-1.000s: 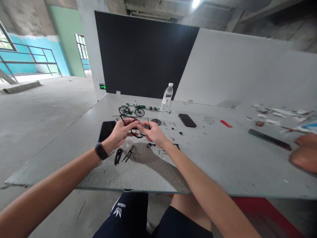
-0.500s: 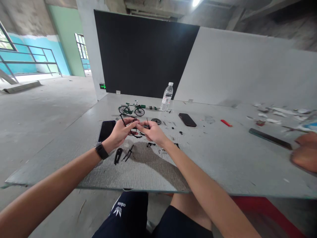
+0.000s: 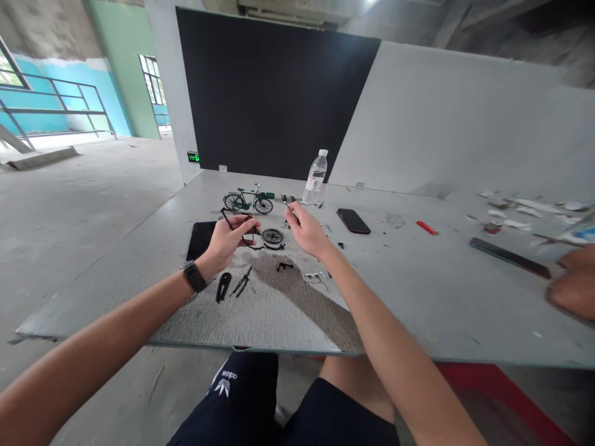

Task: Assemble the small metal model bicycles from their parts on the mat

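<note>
My left hand [image 3: 227, 240] grips a thin black model-bicycle frame [image 3: 235, 222] just above the grey table [image 3: 418, 291]. My right hand [image 3: 305, 230] has drawn away to the right and pinches a thin dark rod-like piece [image 3: 287, 206] between its fingertips. A small black spoked wheel [image 3: 272, 235] lies on the table between the two hands. Below them lie a black fork [image 3: 242, 284], a black guard piece [image 3: 222, 287], a small black bracket [image 3: 284, 266] and some metal bits [image 3: 316, 276].
A finished green model bicycle [image 3: 248, 202] and a water bottle [image 3: 316, 177] stand further back. A dark phone [image 3: 201, 239] lies left of my hands, another [image 3: 353, 221] to the right, then a red item [image 3: 425, 228] and a long black bar [image 3: 509, 259]. Another person's hand [image 3: 574, 286] rests at the right edge.
My hands were together on the frame; my right hand has now pulled away up and to the right, uncovering the wheel on the table. The camera has tilted slightly.
</note>
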Action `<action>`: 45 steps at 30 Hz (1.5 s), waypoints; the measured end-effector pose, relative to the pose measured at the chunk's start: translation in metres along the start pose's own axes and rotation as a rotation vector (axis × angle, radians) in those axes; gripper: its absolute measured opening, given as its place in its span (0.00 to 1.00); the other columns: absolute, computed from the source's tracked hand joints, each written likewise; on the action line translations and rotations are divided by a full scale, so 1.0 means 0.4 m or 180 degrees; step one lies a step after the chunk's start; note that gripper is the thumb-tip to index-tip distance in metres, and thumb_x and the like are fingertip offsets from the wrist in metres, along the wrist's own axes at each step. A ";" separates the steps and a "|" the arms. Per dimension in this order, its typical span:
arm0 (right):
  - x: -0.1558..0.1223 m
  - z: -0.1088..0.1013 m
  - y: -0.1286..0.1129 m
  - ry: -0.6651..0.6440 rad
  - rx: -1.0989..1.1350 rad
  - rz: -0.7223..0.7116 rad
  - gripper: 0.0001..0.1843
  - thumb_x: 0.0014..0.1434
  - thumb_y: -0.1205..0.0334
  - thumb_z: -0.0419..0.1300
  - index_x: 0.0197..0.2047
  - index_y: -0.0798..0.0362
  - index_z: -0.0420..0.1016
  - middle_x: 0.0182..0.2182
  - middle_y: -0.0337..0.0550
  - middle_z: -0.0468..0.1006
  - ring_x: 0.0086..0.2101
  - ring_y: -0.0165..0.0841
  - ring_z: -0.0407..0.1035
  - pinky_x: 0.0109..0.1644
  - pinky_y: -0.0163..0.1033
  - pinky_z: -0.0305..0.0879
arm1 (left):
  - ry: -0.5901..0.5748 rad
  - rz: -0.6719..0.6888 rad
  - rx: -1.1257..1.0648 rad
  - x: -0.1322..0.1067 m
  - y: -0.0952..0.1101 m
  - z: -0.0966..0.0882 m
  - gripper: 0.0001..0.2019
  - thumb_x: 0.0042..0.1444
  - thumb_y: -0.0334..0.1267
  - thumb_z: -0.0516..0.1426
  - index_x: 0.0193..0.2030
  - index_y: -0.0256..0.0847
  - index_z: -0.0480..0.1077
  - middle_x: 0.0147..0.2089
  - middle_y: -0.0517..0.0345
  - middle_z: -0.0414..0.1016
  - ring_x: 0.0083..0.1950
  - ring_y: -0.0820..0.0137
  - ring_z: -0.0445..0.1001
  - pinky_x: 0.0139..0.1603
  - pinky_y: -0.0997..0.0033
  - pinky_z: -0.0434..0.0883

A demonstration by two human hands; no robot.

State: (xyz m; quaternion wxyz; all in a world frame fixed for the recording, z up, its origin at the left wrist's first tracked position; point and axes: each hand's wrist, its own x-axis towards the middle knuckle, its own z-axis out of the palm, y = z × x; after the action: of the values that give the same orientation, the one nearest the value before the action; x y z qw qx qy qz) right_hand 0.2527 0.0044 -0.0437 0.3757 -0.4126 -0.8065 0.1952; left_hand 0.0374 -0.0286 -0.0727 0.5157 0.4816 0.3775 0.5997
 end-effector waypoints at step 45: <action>-0.033 0.076 0.004 -0.1521 -0.1404 0.0030 0.08 0.67 0.62 0.59 0.35 0.51 0.74 0.35 0.44 0.80 0.33 0.33 0.70 0.35 0.36 0.55 | -0.0077 0.0095 0.0113 -0.006 -0.001 0.007 0.15 0.53 0.47 0.68 0.37 0.36 0.78 0.39 0.48 0.79 0.40 0.67 0.77 0.29 0.73 0.75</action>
State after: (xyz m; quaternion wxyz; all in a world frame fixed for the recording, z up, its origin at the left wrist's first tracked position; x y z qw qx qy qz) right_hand 0.2352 -0.0055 -0.0702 0.0764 -0.4303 -0.8929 0.1088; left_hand 0.0405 -0.0310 -0.0729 0.5025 0.5034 0.3746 0.5947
